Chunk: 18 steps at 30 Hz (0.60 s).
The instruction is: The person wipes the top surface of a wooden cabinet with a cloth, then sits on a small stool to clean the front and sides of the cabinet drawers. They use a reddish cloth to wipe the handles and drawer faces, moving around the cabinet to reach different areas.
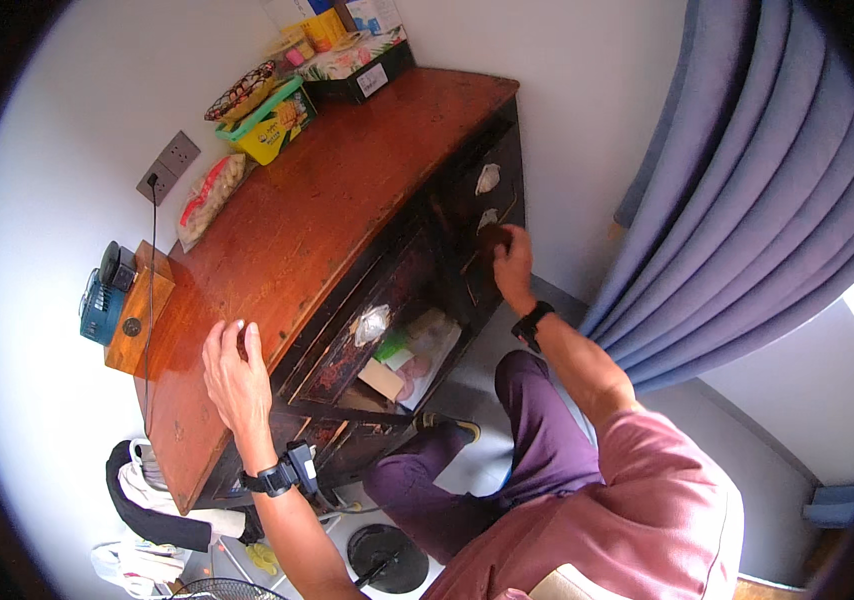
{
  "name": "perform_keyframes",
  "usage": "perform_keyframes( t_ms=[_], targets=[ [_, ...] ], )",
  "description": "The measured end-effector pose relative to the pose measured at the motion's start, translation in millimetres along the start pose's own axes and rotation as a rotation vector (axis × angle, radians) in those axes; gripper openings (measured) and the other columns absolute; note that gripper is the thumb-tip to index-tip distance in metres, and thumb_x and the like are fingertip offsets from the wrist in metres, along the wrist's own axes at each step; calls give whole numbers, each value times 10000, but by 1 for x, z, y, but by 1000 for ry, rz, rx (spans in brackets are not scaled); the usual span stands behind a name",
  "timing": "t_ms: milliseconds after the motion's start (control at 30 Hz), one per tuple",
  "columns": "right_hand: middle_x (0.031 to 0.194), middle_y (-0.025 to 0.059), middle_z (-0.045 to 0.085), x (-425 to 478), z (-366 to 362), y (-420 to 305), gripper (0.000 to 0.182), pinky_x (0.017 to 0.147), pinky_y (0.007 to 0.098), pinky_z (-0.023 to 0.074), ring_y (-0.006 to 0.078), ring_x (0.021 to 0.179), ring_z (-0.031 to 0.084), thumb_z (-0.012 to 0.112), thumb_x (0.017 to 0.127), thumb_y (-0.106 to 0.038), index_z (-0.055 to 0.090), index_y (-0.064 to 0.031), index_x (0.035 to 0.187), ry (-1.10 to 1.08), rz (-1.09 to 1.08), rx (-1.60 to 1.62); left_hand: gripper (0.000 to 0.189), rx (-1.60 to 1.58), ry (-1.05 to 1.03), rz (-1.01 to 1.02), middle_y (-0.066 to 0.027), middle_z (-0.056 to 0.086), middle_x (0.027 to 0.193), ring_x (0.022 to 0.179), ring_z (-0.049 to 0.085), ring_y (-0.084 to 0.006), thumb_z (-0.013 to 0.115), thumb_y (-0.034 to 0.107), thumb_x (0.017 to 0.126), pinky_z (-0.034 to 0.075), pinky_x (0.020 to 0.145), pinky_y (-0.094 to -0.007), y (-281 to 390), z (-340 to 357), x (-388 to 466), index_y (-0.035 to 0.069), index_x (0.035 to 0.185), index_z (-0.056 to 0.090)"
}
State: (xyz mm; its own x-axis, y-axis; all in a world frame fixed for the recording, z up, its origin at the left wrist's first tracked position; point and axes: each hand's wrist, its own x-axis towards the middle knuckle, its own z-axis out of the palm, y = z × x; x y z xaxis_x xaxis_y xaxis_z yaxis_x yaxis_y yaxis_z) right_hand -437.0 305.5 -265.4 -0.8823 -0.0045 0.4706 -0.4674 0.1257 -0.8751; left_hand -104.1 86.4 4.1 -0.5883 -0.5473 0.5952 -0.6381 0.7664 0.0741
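Observation:
A worn wooden desk (299, 232) with a reddish-brown top and dark, scuffed front stands before me. My left hand (238, 375) is at the front part of the desktop, fingers slightly bent and apart, with nothing seen in it. Whether it touches the wood I cannot tell. At the drawers on the right side, my right hand (515, 262) grips a small dark brown object (491, 241), too dark to identify. Just above it are two pale shell-shaped drawer handles, the upper one (488, 178) plainly visible. A similar pale handle (372, 325) is on the middle drawer front.
Along the wall stand a wooden box (140, 307), a bag of pale pieces (211, 199), a yellow tub (273, 124) and a patterned box (356, 67). A black cord (150, 277) hangs from the wall socket. An open compartment holds papers (382, 379). Blue-grey curtains (734, 210) hang right.

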Motion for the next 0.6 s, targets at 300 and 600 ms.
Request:
perform_keyframes(
  t_ms=[300, 600],
  targets=[
    [1152, 209, 533, 85, 24, -86, 382, 993, 447, 412, 418, 1141, 500, 612, 794, 75, 533, -5, 1160, 195, -356, -19, 410, 35, -53, -42, -142, 593, 1367, 1272, 544, -329, 516, 363, 1038, 424, 1064, -424, 1, -2, -10, 32, 1217, 679],
    [1110, 209, 617, 188, 7, -7, 317, 973, 433, 434, 394, 1095, 575, 547, 794, 55, 590, 0, 1104, 230, 162, 58, 363, 29, -2, -13, -140, 625, 1319, 1220, 576, -345, 542, 338, 1026, 468, 1009, -449, 0, 5, -9, 50, 1174, 705]
  ],
)
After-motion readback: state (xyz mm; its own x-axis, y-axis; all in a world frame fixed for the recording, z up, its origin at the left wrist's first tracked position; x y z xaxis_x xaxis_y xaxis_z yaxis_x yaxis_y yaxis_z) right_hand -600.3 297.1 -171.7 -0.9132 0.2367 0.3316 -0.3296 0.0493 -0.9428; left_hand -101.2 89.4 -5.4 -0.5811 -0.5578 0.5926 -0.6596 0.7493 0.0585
